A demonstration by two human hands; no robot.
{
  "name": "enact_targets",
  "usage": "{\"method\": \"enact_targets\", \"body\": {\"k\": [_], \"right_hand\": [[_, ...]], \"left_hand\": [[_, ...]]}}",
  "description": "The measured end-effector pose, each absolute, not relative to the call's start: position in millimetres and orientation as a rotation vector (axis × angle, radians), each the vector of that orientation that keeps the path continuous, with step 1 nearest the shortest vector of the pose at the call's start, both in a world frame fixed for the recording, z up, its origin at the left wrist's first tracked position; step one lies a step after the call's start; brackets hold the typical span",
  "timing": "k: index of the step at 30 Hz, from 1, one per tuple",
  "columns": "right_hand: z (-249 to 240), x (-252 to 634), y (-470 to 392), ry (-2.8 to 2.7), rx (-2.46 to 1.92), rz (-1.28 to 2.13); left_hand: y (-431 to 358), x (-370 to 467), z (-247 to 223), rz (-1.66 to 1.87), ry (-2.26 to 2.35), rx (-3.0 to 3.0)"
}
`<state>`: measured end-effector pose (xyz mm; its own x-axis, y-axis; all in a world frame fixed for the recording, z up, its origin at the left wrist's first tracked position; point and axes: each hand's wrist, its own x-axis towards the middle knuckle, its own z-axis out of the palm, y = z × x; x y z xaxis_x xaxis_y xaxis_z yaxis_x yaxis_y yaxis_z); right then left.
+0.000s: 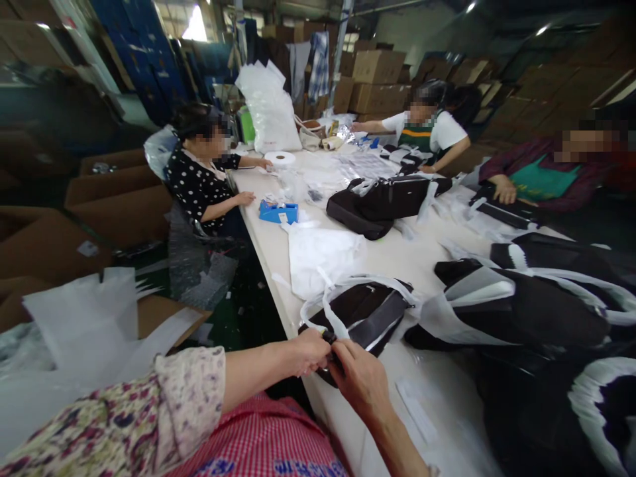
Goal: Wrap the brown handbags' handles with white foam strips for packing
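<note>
Working at the table's near edge, both hands meeting low over the front corner of a black bag (382, 315). The bag is lying on the white table (407, 255), its white-wrapped handles (335, 317) arching up just beyond my knuckles. My left hand (313, 352) is closing in a fist around a small dark piece (328, 336) at that corner; my right hand (360, 374) is bending its fingers and thumb onto the same piece, gripping narrowly. My hands are covering most of it, so I cannot tell whether I am holding a strap end or a fastener. Judging the step: I am handling this fitting by fingertip, not moving the bag. The next move is calling for a steady left grip and small, careful right-hand work, keeping clear of the loose wrapping. A white sheet (325, 258) is lying just beyond the bag, a blue tape dispenser (279, 213) farther off.
</note>
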<state>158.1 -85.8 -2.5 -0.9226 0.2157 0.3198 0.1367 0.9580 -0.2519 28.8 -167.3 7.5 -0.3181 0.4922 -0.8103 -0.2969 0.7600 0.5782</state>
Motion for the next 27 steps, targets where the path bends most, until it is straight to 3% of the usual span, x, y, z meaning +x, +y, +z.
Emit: {"method": "enact_targets", "body": {"k": [9, 20, 27], "right_hand": [[-54, 147, -88, -2.548, -0.399, 0.246], [-50, 154, -78, -2.582, -0.166, 0.261], [-48, 145, -80, -2.569, -0.092, 0.092]], "left_hand": [[-171, 59, 17, 1.153, 1.850, 0.066], [-196, 86, -1, 1.408, 1.977, 0.190], [-184, 98, 9, 1.503, 1.607, -0.585]]}}
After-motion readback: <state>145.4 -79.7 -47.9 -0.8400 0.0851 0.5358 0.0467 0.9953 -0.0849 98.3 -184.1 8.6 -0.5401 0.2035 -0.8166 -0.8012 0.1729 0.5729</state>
